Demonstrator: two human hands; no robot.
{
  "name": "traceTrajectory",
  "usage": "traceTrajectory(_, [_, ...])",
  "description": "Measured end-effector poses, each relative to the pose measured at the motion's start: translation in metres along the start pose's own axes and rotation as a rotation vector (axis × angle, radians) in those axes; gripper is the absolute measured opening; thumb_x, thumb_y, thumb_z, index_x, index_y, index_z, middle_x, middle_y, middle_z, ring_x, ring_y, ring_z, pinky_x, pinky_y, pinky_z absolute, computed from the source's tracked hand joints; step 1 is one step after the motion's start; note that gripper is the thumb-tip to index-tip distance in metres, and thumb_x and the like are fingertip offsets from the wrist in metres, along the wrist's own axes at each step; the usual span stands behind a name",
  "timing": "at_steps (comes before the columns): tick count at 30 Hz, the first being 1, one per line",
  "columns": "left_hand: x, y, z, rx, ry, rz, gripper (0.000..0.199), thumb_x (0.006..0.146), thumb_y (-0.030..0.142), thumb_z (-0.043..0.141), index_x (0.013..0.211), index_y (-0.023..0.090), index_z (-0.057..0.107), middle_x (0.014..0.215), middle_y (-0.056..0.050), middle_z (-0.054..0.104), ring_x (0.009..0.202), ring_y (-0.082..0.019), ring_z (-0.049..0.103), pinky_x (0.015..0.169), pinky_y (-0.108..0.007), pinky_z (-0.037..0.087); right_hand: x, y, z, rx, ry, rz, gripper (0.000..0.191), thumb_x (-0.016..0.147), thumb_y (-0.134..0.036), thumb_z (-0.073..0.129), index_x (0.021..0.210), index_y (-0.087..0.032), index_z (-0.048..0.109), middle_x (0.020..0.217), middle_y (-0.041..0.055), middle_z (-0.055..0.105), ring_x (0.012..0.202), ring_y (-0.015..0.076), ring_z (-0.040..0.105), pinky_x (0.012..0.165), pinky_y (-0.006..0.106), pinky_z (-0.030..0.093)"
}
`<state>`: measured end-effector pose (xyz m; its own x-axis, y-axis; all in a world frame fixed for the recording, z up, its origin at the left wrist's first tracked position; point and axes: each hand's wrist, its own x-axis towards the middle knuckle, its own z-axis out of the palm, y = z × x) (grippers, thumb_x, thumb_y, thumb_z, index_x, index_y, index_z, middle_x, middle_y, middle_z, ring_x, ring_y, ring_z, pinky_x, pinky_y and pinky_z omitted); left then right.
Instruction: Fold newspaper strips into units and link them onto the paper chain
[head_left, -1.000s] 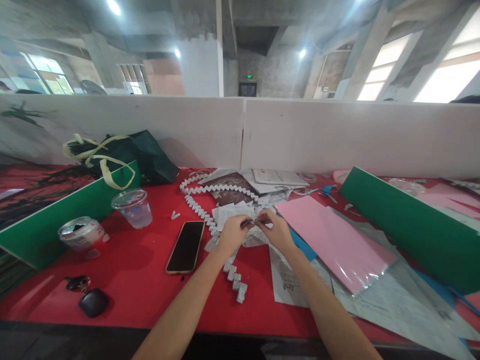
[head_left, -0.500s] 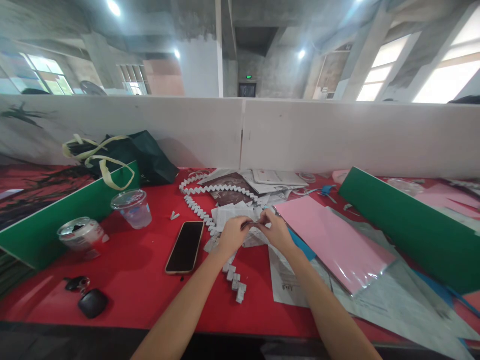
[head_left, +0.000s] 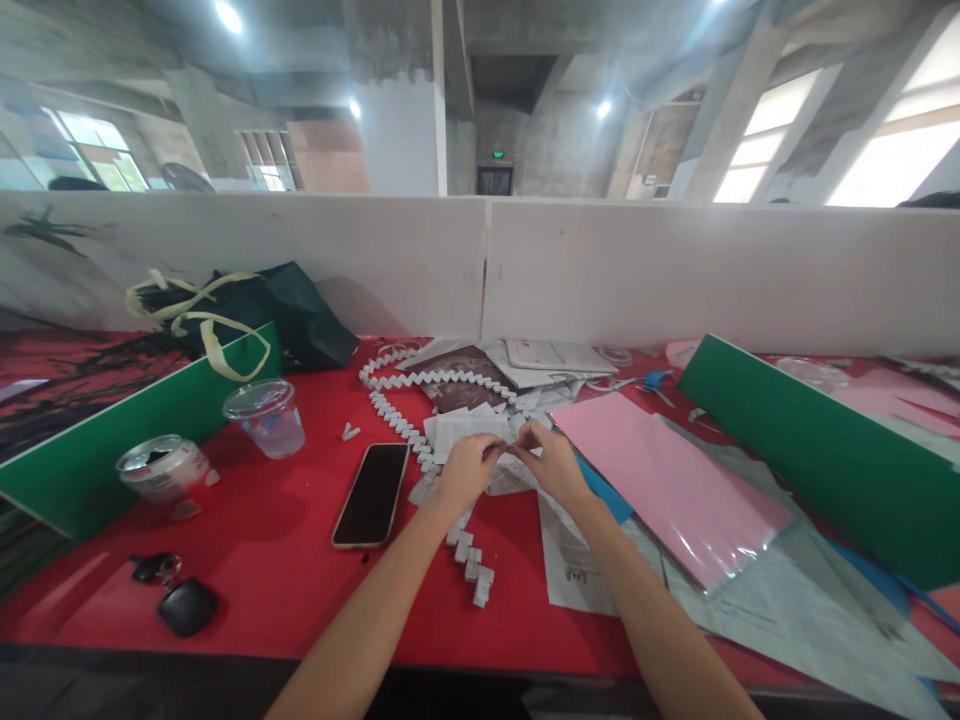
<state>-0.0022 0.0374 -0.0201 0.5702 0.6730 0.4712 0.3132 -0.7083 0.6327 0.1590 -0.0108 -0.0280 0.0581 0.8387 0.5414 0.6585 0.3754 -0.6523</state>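
My left hand (head_left: 469, 470) and my right hand (head_left: 553, 462) are close together over a pile of paper pieces (head_left: 469, 432) at the middle of the red table. The fingers of both are pinched on a small thin piece between them, most likely a paper strip, largely covered by the fingertips. A long zigzag chain of folded white paper (head_left: 396, 418) curves behind and left of my hands. Its near end (head_left: 481, 585) lies on the red surface between my forearms, and part of the chain is hidden by my left hand and wrist.
To the left are a phone (head_left: 371, 495), a plastic cup (head_left: 266, 418), a can (head_left: 166, 475) and keys (head_left: 186, 605). A pink folder (head_left: 660, 480) lies on papers at the right. Green dividers (head_left: 817, 460) flank both sides.
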Motion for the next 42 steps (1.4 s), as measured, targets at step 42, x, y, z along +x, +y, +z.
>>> traceTrajectory(42, [0.005, -0.009, -0.009, -0.74, -0.006, -0.474, 0.026, 0.057, 0.035, 0.074, 0.06, 0.012, 0.062, 0.05, 0.002, 0.051, 0.049, -0.01, 0.048, 0.05, -0.022, 0.038, 0.002, -0.008, 0.003, 0.26, -0.056, -0.02, 0.017, 0.084, -0.022, 0.052, 0.093, -0.021, 0.065, 0.099, 0.0075, 0.06, 0.092, 0.0188, 0.059, 0.081, 0.035, 0.049])
